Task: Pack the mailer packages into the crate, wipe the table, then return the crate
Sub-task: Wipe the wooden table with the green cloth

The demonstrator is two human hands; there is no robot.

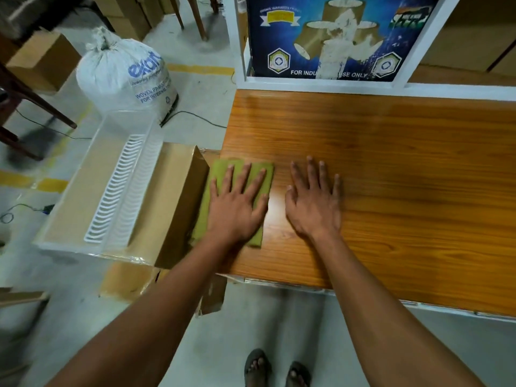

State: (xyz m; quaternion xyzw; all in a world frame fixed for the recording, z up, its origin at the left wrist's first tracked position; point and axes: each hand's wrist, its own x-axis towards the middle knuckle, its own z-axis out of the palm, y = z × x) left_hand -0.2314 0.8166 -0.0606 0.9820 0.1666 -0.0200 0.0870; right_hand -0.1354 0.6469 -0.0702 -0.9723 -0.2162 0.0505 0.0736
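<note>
The cloth [237, 196], green and folded, lies at the tabletop's [391, 163] nine o'clock edge, pinned under the flat, straight-fingered left hand [237, 208]. The right hand [314, 202] rests open on bare wood at its three o'clock. To my eye, long even strokes toward three o'clock would wipe best. The crate [111, 185] waits off the tabletop, further toward nine o'clock.

White woven sack [122, 76] on floor; blue printed carton [329, 37] behind table; cardboard boxes [42, 60] far left.
</note>
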